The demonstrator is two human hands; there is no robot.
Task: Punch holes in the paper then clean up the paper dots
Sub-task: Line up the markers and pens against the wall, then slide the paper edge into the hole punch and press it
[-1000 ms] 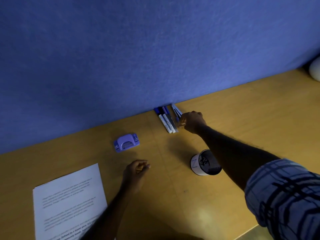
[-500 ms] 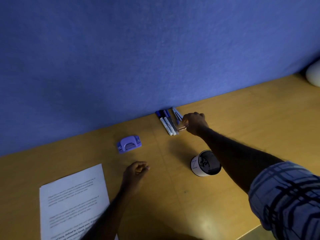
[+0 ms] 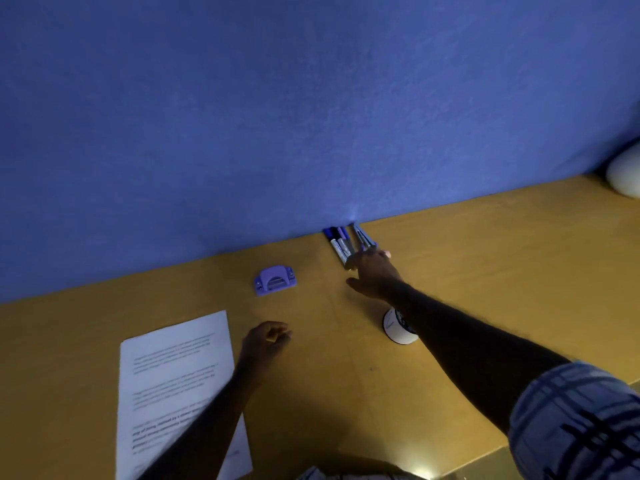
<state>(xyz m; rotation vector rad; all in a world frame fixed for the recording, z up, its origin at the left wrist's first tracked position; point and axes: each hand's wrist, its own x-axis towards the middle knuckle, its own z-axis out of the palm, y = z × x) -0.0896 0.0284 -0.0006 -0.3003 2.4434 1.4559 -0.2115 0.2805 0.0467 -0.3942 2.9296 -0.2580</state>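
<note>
Fingers (image 3: 372,258) on the right hand (image 3: 375,277) uncurl from a fist, now spread on the markers (image 3: 341,245) at the desk's (image 3: 485,254) back edge. Left hand (image 3: 268,341) loosely curled, empty. Paper (image 3: 173,375) front-left, punch (image 3: 275,280) untouched, so no holes yet.

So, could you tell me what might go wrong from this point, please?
The right hand reaches among the markers at the wall; a nudge could scatter them. Its forearm crosses over the cup, so pulling back low might tip it. The left forearm crosses over the paper and could drag it.
</note>
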